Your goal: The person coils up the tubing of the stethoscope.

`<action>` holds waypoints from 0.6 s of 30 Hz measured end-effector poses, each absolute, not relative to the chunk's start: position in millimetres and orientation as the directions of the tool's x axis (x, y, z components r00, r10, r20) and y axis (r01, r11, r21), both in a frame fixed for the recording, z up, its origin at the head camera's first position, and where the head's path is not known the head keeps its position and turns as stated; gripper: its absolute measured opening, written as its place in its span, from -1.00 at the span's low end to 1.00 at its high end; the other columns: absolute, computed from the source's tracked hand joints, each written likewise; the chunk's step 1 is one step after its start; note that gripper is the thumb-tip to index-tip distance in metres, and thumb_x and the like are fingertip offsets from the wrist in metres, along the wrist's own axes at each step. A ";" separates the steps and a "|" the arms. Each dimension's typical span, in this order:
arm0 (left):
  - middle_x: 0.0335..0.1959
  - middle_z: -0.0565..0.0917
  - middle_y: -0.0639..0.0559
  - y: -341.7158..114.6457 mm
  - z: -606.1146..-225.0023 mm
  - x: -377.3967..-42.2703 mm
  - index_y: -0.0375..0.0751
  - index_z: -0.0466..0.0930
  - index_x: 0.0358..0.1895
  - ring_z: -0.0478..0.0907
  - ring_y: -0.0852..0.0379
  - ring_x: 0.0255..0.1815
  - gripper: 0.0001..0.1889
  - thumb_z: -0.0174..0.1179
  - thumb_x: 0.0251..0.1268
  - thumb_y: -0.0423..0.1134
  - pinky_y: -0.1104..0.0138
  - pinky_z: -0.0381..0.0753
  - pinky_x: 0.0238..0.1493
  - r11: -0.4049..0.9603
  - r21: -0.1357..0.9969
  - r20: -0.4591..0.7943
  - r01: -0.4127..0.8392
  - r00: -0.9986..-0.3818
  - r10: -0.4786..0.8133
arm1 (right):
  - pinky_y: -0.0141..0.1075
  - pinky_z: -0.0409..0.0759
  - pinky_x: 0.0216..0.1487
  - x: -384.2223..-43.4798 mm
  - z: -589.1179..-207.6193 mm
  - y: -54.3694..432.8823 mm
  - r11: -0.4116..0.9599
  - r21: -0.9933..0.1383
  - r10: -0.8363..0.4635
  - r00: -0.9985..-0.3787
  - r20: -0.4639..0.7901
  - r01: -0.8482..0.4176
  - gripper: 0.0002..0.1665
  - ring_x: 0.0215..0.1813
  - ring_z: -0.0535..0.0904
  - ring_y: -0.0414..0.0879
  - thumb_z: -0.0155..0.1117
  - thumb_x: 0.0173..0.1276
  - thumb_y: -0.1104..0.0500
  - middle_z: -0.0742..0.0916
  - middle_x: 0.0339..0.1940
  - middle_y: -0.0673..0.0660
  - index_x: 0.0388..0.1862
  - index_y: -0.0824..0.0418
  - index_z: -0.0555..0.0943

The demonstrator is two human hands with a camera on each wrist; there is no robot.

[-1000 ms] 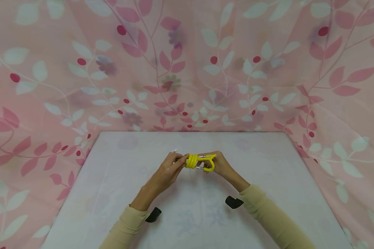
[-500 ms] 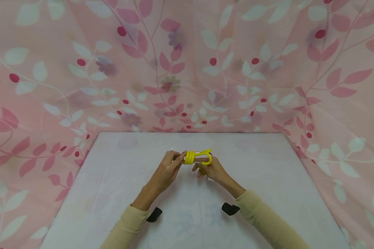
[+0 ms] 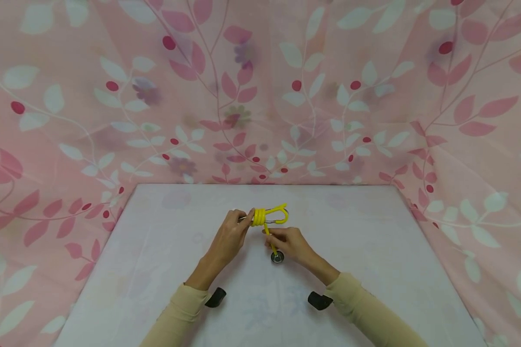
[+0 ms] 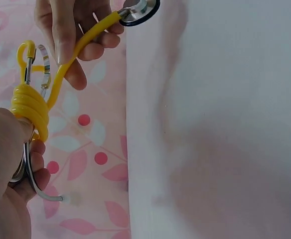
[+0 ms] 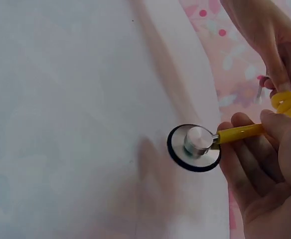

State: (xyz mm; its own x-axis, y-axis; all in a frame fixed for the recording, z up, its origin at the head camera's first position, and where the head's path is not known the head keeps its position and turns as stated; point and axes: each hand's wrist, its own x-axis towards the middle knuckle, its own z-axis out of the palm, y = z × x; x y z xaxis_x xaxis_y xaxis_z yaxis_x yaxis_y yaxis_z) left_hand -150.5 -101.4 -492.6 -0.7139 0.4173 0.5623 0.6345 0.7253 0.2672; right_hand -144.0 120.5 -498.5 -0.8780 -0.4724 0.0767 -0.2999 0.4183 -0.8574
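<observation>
A stethoscope (image 3: pixel 258 217) with yellow tubing is held up over the table between both hands. Its tube is wound in several tight coils (image 4: pixel 31 107) around the metal ear tubes. My left hand (image 3: pixel 229 238) grips the metal ear tubes just beside the coils; one curved ear tube end (image 4: pixel 51 198) sticks out past the fingers. With thumb and fingers my right hand (image 3: pixel 292 242) pinches the loose length of yellow tube (image 4: pixel 61 82). From that length hangs the round silver chest piece (image 5: pixel 198 142) with a black rim. A yellow loop (image 3: pixel 282 214) stands out to the right of the coils.
A white-covered table (image 3: pixel 351 226) lies beneath the hands. Pink floral cloth (image 3: pixel 260 96) rises behind it and along both sides. Black wrist devices (image 3: pixel 215 298) sit under each sleeve cuff.
My right hand has come away from the loop end and moved down and left, drawing out the tube end. The chest piece now shows below it. The left hand shifts slightly left.
</observation>
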 end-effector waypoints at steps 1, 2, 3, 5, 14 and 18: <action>-0.13 0.56 -0.11 -101.8 -493.2 -151.0 -0.19 0.51 0.31 0.46 0.04 -0.15 -0.52 0.25 0.31 -0.38 0.32 0.63 -0.11 0.731 0.262 0.565 0.631 -0.714 0.414 | -0.44 0.67 -0.29 -142.5 -498.3 120.0 0.431 -0.848 -0.475 -0.877 0.077 -0.308 -0.62 -0.32 0.73 -0.12 0.26 0.41 0.18 0.82 -0.31 0.13 0.15 0.31 0.64; -0.14 0.56 -0.11 -102.3 -494.0 -151.5 -0.19 0.52 0.30 0.46 0.04 -0.16 -0.52 0.25 0.31 -0.38 0.33 0.63 -0.12 0.736 0.257 0.565 0.626 -0.715 0.411 | -0.44 0.66 -0.29 -141.3 -498.3 119.6 0.443 -0.840 -0.478 -0.875 0.075 -0.314 -0.62 -0.33 0.72 -0.17 0.27 0.39 0.18 0.82 -0.32 0.11 0.14 0.31 0.64; -0.14 0.56 -0.11 -102.8 -495.0 -152.1 -0.19 0.52 0.29 0.46 0.04 -0.17 -0.52 0.26 0.29 -0.39 0.33 0.63 -0.13 0.741 0.249 0.569 0.624 -0.713 0.409 | -0.50 0.63 -0.30 -141.6 -502.9 120.1 0.453 -0.829 -0.482 -0.872 0.081 -0.328 -0.61 -0.33 0.70 -0.24 0.29 0.38 0.16 0.82 -0.33 0.07 0.14 0.29 0.65; -0.15 0.56 -0.12 -104.2 -497.4 -153.5 -0.21 0.53 0.28 0.46 0.03 -0.18 -0.52 0.28 0.27 -0.40 0.32 0.63 -0.15 0.746 0.238 0.576 0.622 -0.708 0.408 | -0.49 0.63 -0.28 -138.9 -501.3 119.5 0.465 -0.821 -0.492 -0.868 0.071 -0.331 -0.60 -0.33 0.70 -0.26 0.31 0.37 0.15 0.82 -0.33 0.05 0.13 0.31 0.66; -0.19 0.56 -0.11 -106.3 -505.3 -156.4 -0.22 0.57 0.25 0.46 0.04 -0.20 -0.55 0.29 0.26 -0.41 0.33 0.61 -0.19 0.746 0.216 0.564 0.630 -0.704 0.431 | -0.47 0.59 -0.31 -131.2 -491.2 120.9 0.540 -0.748 -0.489 -0.867 0.095 -0.386 -0.75 -0.39 0.60 -0.35 0.43 0.25 0.13 0.79 -0.42 -0.05 -0.13 0.21 0.76; -0.21 0.55 -0.10 -106.8 -508.0 -157.6 -0.21 0.57 0.24 0.44 0.05 -0.22 -0.55 0.29 0.26 -0.40 0.35 0.59 -0.23 0.751 0.209 0.558 0.627 -0.707 0.435 | -0.48 0.53 -0.37 -129.9 -484.7 124.0 0.557 -0.702 -0.523 -0.844 0.119 -0.444 -0.77 -0.40 0.57 -0.36 0.44 0.24 0.13 0.78 -0.44 -0.09 -0.15 0.19 0.78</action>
